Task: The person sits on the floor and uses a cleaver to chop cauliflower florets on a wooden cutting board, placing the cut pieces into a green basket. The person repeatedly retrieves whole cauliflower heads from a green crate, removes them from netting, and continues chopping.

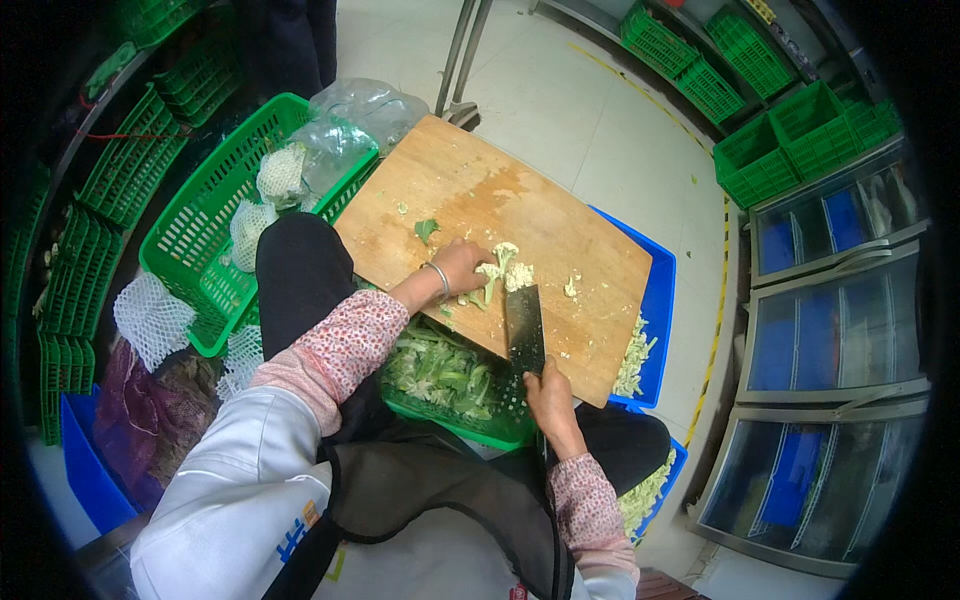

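A wooden cutting board (555, 214) lies at a slant in front of me. My left hand (463, 268), a metal bangle at its wrist, is closed around cauliflower pieces (491, 276) on the board. My right hand (553, 397) grips a cleaver (525, 322), its broad dark blade flecked with crumbs and its far end against a cut cauliflower piece (519, 277). A green leaf scrap (426, 229) and small crumbs are scattered on the wood. Below the board's near edge, a green basket (420, 412) holds leaves and stalk trimmings (439, 367).
At left, a green crate (202, 232) holds net-wrapped cauliflower heads (282, 176) beside clear plastic bags (364, 112). Blue bins (664, 300) of cut cauliflower (636, 360) stand right of the board. A metal stand (461, 60) is beyond it; glass-door cabinets (832, 330) line the right.
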Motion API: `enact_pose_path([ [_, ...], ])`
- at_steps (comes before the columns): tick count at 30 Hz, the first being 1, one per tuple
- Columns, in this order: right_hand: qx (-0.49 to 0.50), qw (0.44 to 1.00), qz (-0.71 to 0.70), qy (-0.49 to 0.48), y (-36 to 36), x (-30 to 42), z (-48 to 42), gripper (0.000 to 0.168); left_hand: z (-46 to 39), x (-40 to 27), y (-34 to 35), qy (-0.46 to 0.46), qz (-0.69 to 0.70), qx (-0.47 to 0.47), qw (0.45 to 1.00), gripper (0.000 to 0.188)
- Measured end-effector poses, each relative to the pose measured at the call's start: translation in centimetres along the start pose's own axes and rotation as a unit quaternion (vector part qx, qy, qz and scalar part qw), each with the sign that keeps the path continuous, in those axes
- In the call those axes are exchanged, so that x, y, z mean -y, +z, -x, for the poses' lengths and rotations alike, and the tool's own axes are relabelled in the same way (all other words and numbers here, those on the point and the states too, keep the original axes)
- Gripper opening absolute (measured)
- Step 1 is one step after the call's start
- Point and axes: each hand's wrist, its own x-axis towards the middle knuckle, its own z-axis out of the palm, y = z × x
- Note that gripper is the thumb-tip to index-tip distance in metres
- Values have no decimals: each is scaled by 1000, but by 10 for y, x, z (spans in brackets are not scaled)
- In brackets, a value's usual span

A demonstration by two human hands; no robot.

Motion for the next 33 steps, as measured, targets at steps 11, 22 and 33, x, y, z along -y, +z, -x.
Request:
enact_pose_path([
  [11,-10,987,149,-54,13,17,-11,20,-2,-15,9,-93,45,16,994,27],
  [22,-6,975,217,-48,33,11,-44,21,-7,-9,19,-78,22,11,997,26],
  [33,-8,942,-281,184,-2,-7,-31,22,-29,-9,4,-29,-29,-47,998,29],
])
